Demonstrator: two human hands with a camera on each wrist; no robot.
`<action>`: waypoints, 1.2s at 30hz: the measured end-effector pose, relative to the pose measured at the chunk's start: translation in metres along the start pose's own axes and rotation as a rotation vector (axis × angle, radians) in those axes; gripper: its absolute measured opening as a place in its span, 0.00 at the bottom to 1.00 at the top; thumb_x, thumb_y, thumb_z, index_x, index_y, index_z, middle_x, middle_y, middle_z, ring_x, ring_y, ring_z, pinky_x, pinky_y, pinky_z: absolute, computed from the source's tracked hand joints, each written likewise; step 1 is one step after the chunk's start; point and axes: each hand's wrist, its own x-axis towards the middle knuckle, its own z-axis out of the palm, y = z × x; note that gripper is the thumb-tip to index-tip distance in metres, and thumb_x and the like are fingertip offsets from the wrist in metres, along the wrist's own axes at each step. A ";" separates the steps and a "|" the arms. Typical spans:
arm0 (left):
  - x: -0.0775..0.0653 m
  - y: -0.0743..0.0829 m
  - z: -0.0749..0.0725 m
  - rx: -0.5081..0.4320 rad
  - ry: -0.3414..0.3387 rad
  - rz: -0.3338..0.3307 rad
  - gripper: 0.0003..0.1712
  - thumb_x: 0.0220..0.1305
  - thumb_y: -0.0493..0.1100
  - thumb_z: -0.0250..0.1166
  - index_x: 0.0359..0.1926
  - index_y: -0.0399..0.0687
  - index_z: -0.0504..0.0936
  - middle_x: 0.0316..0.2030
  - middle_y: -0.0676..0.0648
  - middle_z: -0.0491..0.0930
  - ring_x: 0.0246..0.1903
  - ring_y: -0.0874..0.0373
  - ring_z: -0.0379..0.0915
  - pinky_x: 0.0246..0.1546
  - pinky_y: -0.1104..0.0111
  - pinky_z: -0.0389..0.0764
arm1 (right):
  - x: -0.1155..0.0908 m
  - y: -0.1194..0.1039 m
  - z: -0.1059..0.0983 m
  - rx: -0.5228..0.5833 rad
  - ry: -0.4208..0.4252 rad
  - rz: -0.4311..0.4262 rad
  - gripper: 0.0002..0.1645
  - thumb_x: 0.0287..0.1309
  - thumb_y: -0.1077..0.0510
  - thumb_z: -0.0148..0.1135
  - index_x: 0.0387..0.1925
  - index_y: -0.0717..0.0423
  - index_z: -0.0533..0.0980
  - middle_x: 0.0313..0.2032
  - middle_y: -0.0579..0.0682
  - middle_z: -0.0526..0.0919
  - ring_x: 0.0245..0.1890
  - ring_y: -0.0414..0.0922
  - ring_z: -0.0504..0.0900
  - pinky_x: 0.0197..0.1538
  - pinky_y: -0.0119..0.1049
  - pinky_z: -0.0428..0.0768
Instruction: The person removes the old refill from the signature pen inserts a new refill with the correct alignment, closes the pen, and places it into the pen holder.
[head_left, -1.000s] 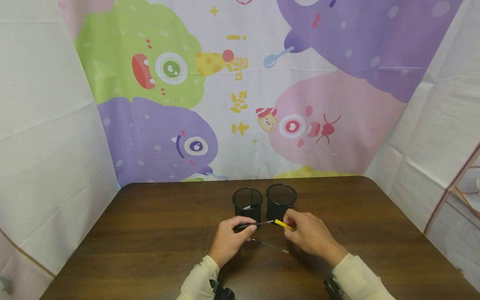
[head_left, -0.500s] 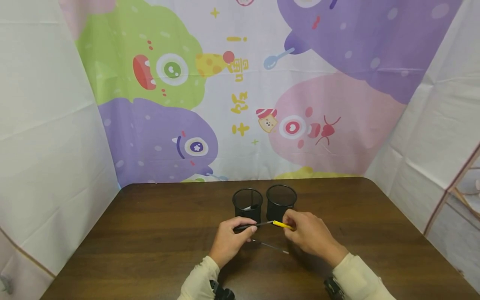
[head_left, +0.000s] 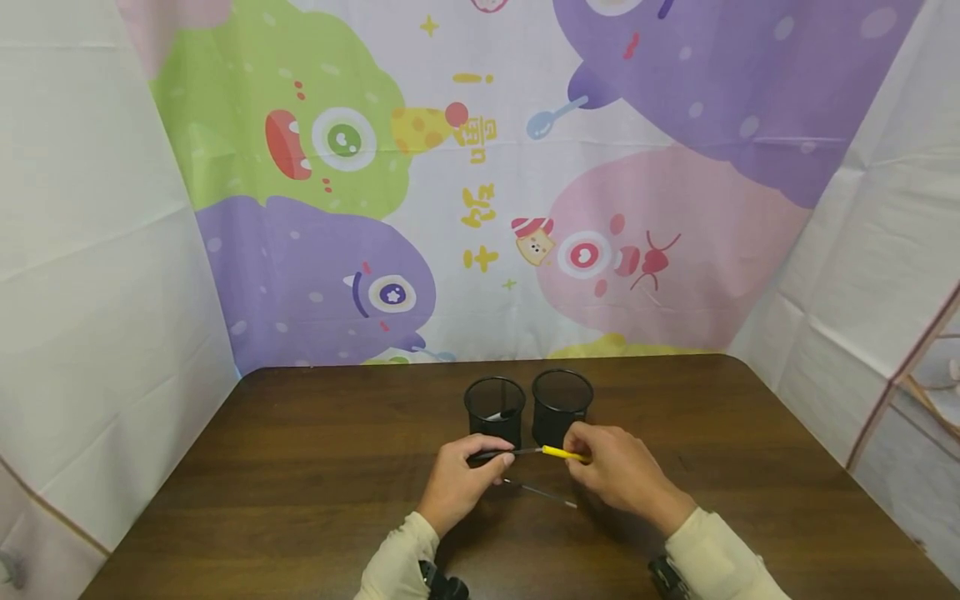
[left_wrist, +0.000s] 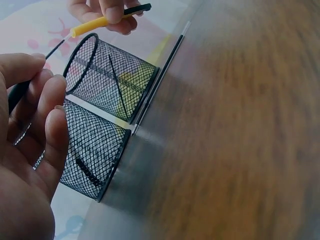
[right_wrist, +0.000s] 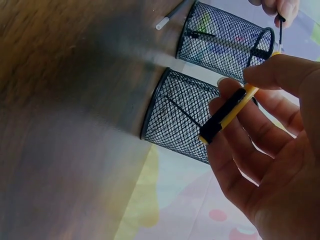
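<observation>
My left hand (head_left: pixel 461 477) pinches a black pen front (left_wrist: pixel 19 95) between thumb and fingers. Out of it runs a thin dark refill (head_left: pixel 528 451) with a pale end. My right hand (head_left: pixel 618 467) pinches a yellow pen barrel (head_left: pixel 561 454) with a long black clip (right_wrist: pixel 225 114), well seen in the right wrist view. The refill's pale end is right at the barrel's mouth, almost in line with it. Below both hands, a second thin black refill (head_left: pixel 540 493) with a pale end lies on the table.
Behind the hands stand two black mesh pen cups, a left cup (head_left: pixel 474 415) and a right cup (head_left: pixel 546 417), side by side on the brown table (head_left: pixel 322 442). A white-and-black item (head_left: pixel 498 414) lies inside the left one. A cartoon-print cloth (head_left: pixel 480 317) hangs behind the table.
The yellow barrel has shifted slightly left and down, turning more level, and its mouth has come closer along the refill's end. My left hand has stayed almost still.
</observation>
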 end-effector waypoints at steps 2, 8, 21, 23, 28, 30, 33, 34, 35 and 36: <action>0.000 0.001 0.001 0.017 0.003 -0.002 0.10 0.62 0.40 0.72 0.45 0.43 0.88 0.37 0.51 0.85 0.27 0.56 0.82 0.31 0.67 0.84 | 0.000 0.000 0.000 0.006 -0.003 -0.003 0.13 0.52 0.59 0.73 0.30 0.40 0.76 0.26 0.35 0.77 0.25 0.36 0.72 0.29 0.37 0.73; -0.005 0.022 -0.001 0.025 -0.024 0.024 0.10 0.63 0.31 0.68 0.46 0.36 0.86 0.40 0.42 0.84 0.27 0.47 0.82 0.31 0.67 0.85 | -0.001 -0.001 0.001 0.016 -0.009 -0.025 0.13 0.52 0.60 0.74 0.31 0.41 0.77 0.27 0.35 0.78 0.26 0.35 0.73 0.30 0.36 0.74; -0.006 0.028 -0.001 -0.100 -0.003 -0.001 0.10 0.61 0.27 0.68 0.43 0.33 0.81 0.36 0.42 0.81 0.25 0.56 0.79 0.30 0.67 0.84 | 0.001 -0.007 -0.002 0.043 0.042 -0.123 0.13 0.51 0.61 0.73 0.32 0.41 0.78 0.30 0.32 0.78 0.30 0.33 0.75 0.34 0.35 0.77; -0.007 0.034 -0.001 -0.089 -0.002 0.001 0.08 0.61 0.27 0.68 0.42 0.33 0.81 0.35 0.42 0.81 0.25 0.57 0.79 0.30 0.69 0.84 | 0.001 -0.008 0.000 0.046 0.049 -0.137 0.13 0.50 0.61 0.74 0.32 0.41 0.78 0.30 0.32 0.78 0.30 0.33 0.75 0.34 0.35 0.77; -0.006 0.031 -0.001 -0.063 -0.011 -0.008 0.08 0.61 0.29 0.69 0.42 0.35 0.82 0.35 0.43 0.81 0.25 0.57 0.79 0.30 0.69 0.83 | 0.003 -0.009 0.002 0.050 0.059 -0.150 0.13 0.50 0.61 0.74 0.32 0.42 0.79 0.30 0.32 0.78 0.30 0.33 0.75 0.35 0.35 0.78; -0.005 0.022 0.000 -0.065 -0.010 -0.015 0.08 0.62 0.30 0.69 0.42 0.37 0.82 0.35 0.43 0.81 0.26 0.56 0.79 0.31 0.69 0.84 | 0.003 -0.009 0.002 0.060 0.058 -0.152 0.12 0.51 0.61 0.75 0.33 0.42 0.79 0.30 0.32 0.78 0.30 0.32 0.76 0.35 0.35 0.78; -0.002 0.008 0.001 -0.074 -0.011 -0.013 0.09 0.62 0.31 0.69 0.43 0.39 0.83 0.36 0.43 0.81 0.26 0.56 0.79 0.31 0.68 0.84 | 0.004 -0.011 0.002 0.080 0.054 -0.159 0.12 0.52 0.61 0.74 0.33 0.43 0.80 0.30 0.33 0.79 0.30 0.33 0.76 0.35 0.35 0.79; -0.001 0.004 0.001 -0.084 -0.013 -0.012 0.09 0.62 0.32 0.70 0.43 0.40 0.83 0.37 0.43 0.81 0.27 0.56 0.79 0.31 0.68 0.84 | 0.004 -0.012 0.002 0.087 0.053 -0.162 0.11 0.52 0.61 0.74 0.33 0.43 0.80 0.31 0.33 0.79 0.30 0.33 0.77 0.36 0.35 0.79; -0.001 0.002 0.000 -0.096 -0.015 -0.007 0.09 0.62 0.32 0.70 0.44 0.40 0.83 0.37 0.43 0.82 0.27 0.56 0.79 0.31 0.68 0.84 | 0.004 -0.013 0.003 0.094 0.050 -0.165 0.11 0.53 0.61 0.74 0.34 0.43 0.80 0.31 0.33 0.79 0.30 0.34 0.77 0.36 0.35 0.79; -0.001 0.001 0.000 -0.105 -0.018 0.002 0.09 0.63 0.33 0.70 0.44 0.40 0.83 0.38 0.43 0.82 0.27 0.55 0.80 0.31 0.67 0.85 | 0.004 -0.014 0.003 0.100 0.047 -0.167 0.11 0.53 0.61 0.74 0.34 0.44 0.80 0.31 0.34 0.79 0.30 0.35 0.78 0.36 0.35 0.79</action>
